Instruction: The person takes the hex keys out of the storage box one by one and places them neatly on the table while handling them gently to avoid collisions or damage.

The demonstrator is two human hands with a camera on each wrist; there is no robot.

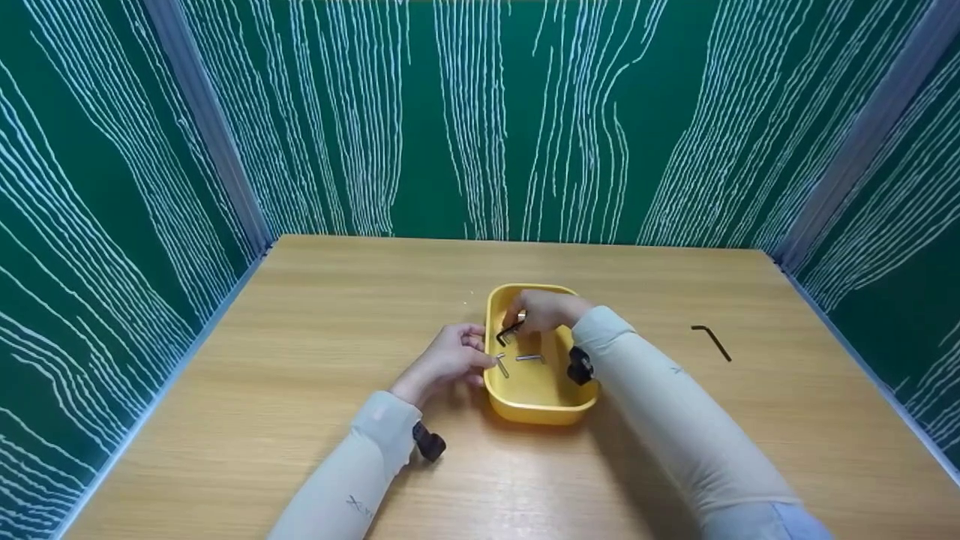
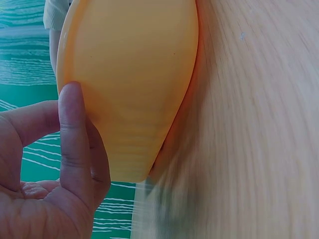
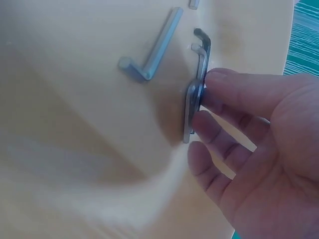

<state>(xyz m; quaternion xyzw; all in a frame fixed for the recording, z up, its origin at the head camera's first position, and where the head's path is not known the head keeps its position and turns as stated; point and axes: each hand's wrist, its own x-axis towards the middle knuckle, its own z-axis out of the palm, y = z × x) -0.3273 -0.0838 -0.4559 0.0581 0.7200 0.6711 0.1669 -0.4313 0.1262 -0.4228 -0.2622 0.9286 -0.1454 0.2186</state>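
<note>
A yellow plastic bin (image 1: 536, 414) stands near the middle of the table. At its left side my left hand (image 1: 451, 355) pinches the wall, thumb over the rim, fingers against the outside (image 2: 72, 129). My right hand (image 1: 546, 310) reaches into the far part of the bin. Between its thumb and fingers it pinches a small bunch of hex keys, a black hex key (image 3: 206, 45) beside silver hex keys (image 3: 188, 117). Below that hand, a silver hex key (image 1: 529, 358) and another silver hex key (image 1: 503, 367) lie on the bin floor.
A black hex key (image 1: 712, 342) lies on the wooden table (image 1: 337, 300) to the right of the bin. Green walls (image 1: 420, 150) with white wavy lines close off the table's back and sides. Both wrists carry small black cameras (image 1: 429, 441).
</note>
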